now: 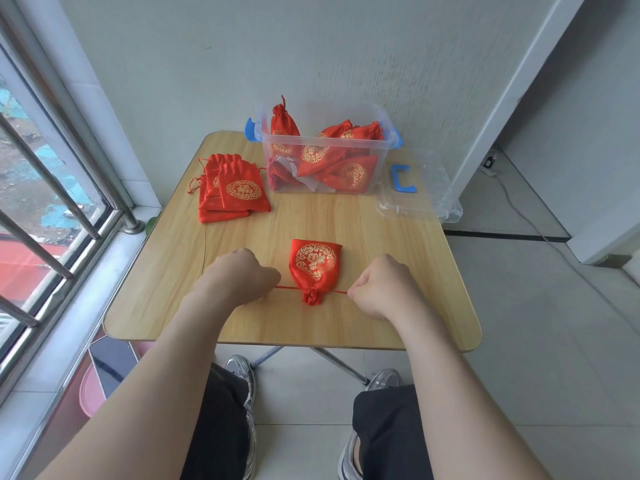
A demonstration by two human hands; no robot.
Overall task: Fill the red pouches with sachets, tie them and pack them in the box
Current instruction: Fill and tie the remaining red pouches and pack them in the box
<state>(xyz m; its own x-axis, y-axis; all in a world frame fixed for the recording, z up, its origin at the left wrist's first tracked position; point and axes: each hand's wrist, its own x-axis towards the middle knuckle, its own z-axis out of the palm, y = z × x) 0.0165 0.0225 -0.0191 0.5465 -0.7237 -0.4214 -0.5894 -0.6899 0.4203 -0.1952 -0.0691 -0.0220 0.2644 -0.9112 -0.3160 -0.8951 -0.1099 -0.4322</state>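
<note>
Leftmost, window (52, 188): barred, running along the left side of the wooden table (346, 220).
Flat pouches (232, 188): a stack of red ones with gold medallions, lying at the table's far left, just beside the box (329, 142).
Left hand (239, 275): fingers curled, pinching the left end of the drawstring (287, 287) — cord taut.
Filled pouch (314, 265): near the front edge, between the two hands, neck gathered and pointing towards the person, gold pattern up.
Box: clear plastic with blue latches, at the table's far edge, holding several tied red pouches.
Right hand (381, 285): fisted, pinching the drawstring's right end.
Lid (419, 192): clear with a blue handle, resting at the table's right edge — just right of the box.
</note>
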